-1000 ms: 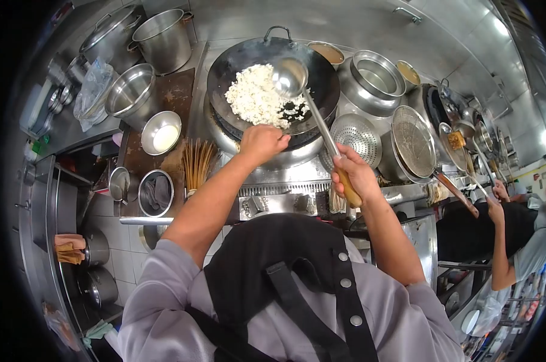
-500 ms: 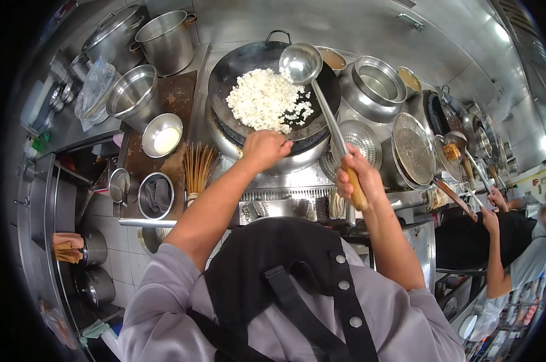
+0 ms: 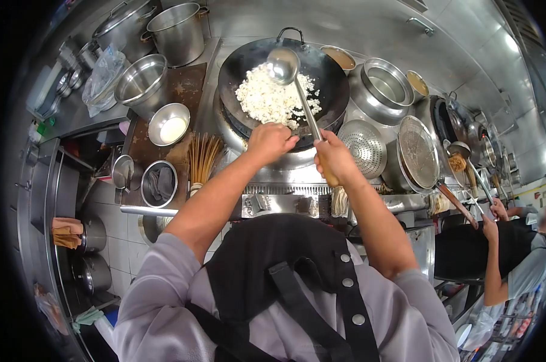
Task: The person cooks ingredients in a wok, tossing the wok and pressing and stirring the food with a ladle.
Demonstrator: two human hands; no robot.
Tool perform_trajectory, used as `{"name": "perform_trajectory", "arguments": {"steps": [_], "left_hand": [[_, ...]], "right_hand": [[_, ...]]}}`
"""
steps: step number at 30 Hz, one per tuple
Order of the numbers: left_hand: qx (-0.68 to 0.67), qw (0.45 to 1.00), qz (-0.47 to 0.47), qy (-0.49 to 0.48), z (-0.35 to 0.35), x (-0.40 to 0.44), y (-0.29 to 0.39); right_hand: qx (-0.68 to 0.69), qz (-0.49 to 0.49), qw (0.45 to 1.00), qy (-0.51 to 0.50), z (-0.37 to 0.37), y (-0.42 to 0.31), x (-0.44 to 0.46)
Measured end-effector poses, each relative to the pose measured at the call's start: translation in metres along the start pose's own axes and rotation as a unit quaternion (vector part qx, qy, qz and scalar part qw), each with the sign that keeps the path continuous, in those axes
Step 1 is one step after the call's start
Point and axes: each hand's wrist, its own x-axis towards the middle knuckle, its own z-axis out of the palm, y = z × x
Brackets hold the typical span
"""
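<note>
A dark wok [image 3: 336,99] sits on the burner in front of me, with a heap of white, crumbly food like cooked rice [image 3: 267,99] in it. My left hand [image 3: 273,143] is closed at the wok's near rim; the grip itself is hidden under the fingers. In my right hand [image 3: 335,158] is the wooden handle of a long steel ladle [image 3: 307,108]. Its bowl is over the far side of the white food, inside the wok. Touching between bowl and food is hard to judge.
Left stand a bowl of pale liquid [image 3: 172,127], a bundle of thin bamboo sticks [image 3: 204,155] and steel pots [image 3: 176,36]. On the right are a perforated skimmer [image 3: 362,148], a wire strainer [image 3: 419,154] and nested pots [image 3: 384,84]. A co-worker's hands [image 3: 493,220] hold utensils farther right.
The ladle and my right hand have moved left and forward, bringing the bowl over the white food. My left hand stays at the wok's rim. The view has shifted slightly.
</note>
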Motion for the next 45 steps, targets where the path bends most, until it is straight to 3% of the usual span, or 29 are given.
{"name": "perform_trajectory", "arguments": {"steps": [2,3,4,6,8,11,12,15,20,22,24,26,27,30,31,32,35,36,39,40,42,44,45], "left_hand": [[-0.001,0.993,0.054,0.104,0.004,-0.010,-0.002],[0.000,0.993,0.054,0.102,0.005,-0.014,-0.002],[-0.004,0.990,0.059,0.127,0.006,-0.015,0.000],[-0.007,0.986,0.059,0.155,0.004,-0.013,-0.001],[-0.006,0.988,0.068,0.141,0.002,-0.015,-0.001],[-0.015,0.985,0.078,0.154,0.001,-0.016,-0.005],[-0.021,0.985,0.085,0.147,0.001,-0.019,-0.007],[-0.021,0.988,0.078,0.132,0.000,-0.019,-0.010],[-0.027,0.988,0.084,0.129,0.001,-0.016,-0.011],[-0.034,0.988,0.081,0.131,0.002,-0.018,-0.012],[-0.035,0.988,0.082,0.128,0.004,-0.020,-0.013],[-0.035,0.987,0.081,0.136,0.002,-0.014,-0.016],[-0.026,0.989,0.075,0.127,0.002,-0.014,-0.017],[-0.006,0.995,0.052,0.089,0.002,-0.021,-0.011],[-0.006,0.991,0.061,0.119,0.003,-0.022,-0.009],[-0.005,0.987,0.068,0.146,0.005,-0.025,-0.010],[0.007,0.985,0.053,0.166,0.004,-0.029,-0.005],[0.007,0.984,0.052,0.168,0.003,-0.026,-0.007],[-0.006,0.988,0.059,0.145,0.006,-0.031,-0.009],[-0.004,0.988,0.059,0.140,0.007,-0.030,-0.009],[0.000,0.989,0.052,0.140,0.005,-0.026,-0.011],[-0.031,0.984,0.079,0.159,0.006,-0.027,-0.012],[-0.030,0.984,0.077,0.160,0.006,-0.027,-0.013]], "right_hand": [[-0.211,-0.130,0.966,0.075,0.020,0.001,-0.022],[-0.127,-0.106,0.985,0.052,0.022,-0.008,-0.048],[-0.127,-0.106,0.985,0.051,0.010,-0.004,-0.060],[0.141,-0.020,0.982,-0.123,-0.011,0.001,-0.077],[0.105,0.025,0.992,-0.061,-0.009,0.015,-0.046],[-0.198,-0.102,0.973,0.067,0.016,0.016,-0.021],[-0.195,-0.100,0.974,0.067,0.020,0.009,-0.041],[0.074,-0.042,0.996,-0.037,-0.009,-0.003,-0.105],[0.088,0.051,0.995,-0.001,-0.013,0.022,-0.067],[-0.174,-0.078,0.980,0.061,0.002,0.017,-0.064],[-0.124,-0.056,0.988,0.072,0.003,0.003,-0.107],[0.069,-0.043,0.997,-0.005,-0.023,0.006,-0.128],[0.101,-0.010,0.995,-0.017,-0.025,0.007,-0.125],[0.046,0.044,0.997,0.049,-0.023,0.013,-0.077],[-0.063,-0.007,0.995,0.078,-0.017,0.012,-0.076],[-0.065,-0.007,0.995,0.077,-0.011,0.002,-0.089],[0.122,-0.028,0.992,-0.033,-0.017,-0.001,-0.148],[0.120,-0.028,0.992,-0.033,-0.018,0.002,-0.146],[0.133,0.100,0.986,0.011,-0.013,0.015,-0.130],[0.133,0.098,0.986,0.011,-0.008,0.019,-0.116],[-0.104,-0.036,0.994,0.026,0.010,0.016,-0.098],[-0.063,-0.007,0.998,0.031,0.014,0.006,-0.123],[0.025,-0.004,0.999,-0.030,0.002,0.006,-0.133]]}}
